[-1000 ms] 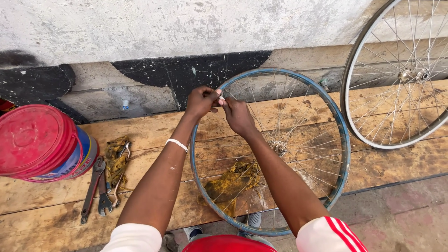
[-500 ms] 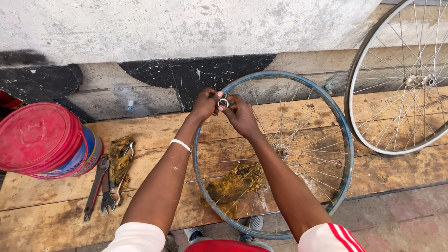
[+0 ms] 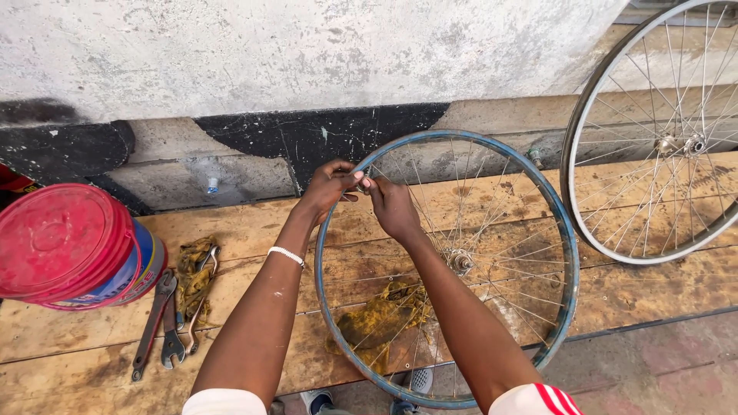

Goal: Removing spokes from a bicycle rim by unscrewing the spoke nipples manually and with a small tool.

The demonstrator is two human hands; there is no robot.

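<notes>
Bright, even daylight is falling across the scene, washing the pale wall point(image 3: 307, 46) nearly white. Shadows are staying soft and faint on the wooden planks point(image 3: 92, 338). Everything is showing sharp, with slight wide-angle bending creeping in at the edges.

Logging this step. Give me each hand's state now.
Left hand: grip closed on the blue wheel rim.
Right hand: pinching at the same rim; object unclear.
</notes>
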